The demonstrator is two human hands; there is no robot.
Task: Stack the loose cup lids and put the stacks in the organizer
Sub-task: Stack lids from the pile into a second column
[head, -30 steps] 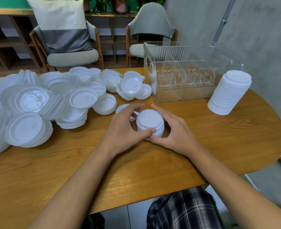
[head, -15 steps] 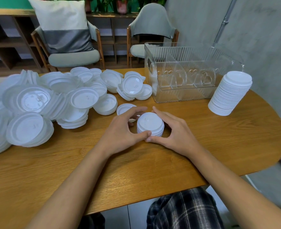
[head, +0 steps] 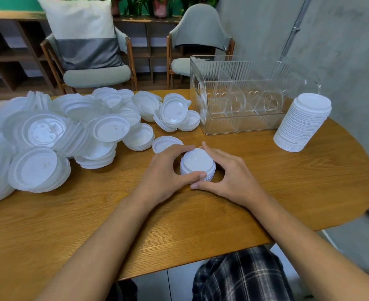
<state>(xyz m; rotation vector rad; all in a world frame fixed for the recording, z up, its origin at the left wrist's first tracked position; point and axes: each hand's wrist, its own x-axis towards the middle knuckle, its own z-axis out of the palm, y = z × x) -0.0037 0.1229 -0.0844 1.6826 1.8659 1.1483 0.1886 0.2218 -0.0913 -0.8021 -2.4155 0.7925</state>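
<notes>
1. The left hand and right hand curl their fingers round a short stack of lids mid-table, thumbs meeting in front
2. A single lid lies just behind the left hand
3. A heap of loose lids sprawls to the left
4. The clear organizer stands beyond, a tall stack just to its right

Hands: left hand and right hand cup a short lid stack.
Organizer: clear, behind.
</notes>
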